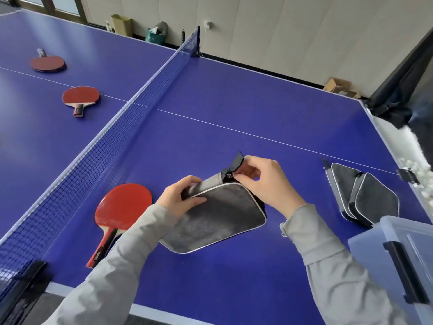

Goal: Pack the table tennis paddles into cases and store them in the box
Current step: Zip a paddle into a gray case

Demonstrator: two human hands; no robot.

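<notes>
A grey paddle case (218, 216) with white piping is held just above the blue table (234, 118). My left hand (180, 195) grips its left edge. My right hand (264, 181) pinches the zipper pull at the case's top corner. A red paddle (121, 207) lies on the table left of the case, handle toward me. Beyond the net lie two more red paddles (80, 96), (48, 63). Two more grey cases (365, 198) lie stacked at the right. A translucent plastic box (398, 266) with a black latch stands at the table's near right corner.
The net (131, 109) runs from the near left to the far middle. A black net post clamp (25, 275) sits at the near left edge. White balls (412, 165) fill a trough past the table's right end. Cardboard boxes (339, 86) stand by the wall.
</notes>
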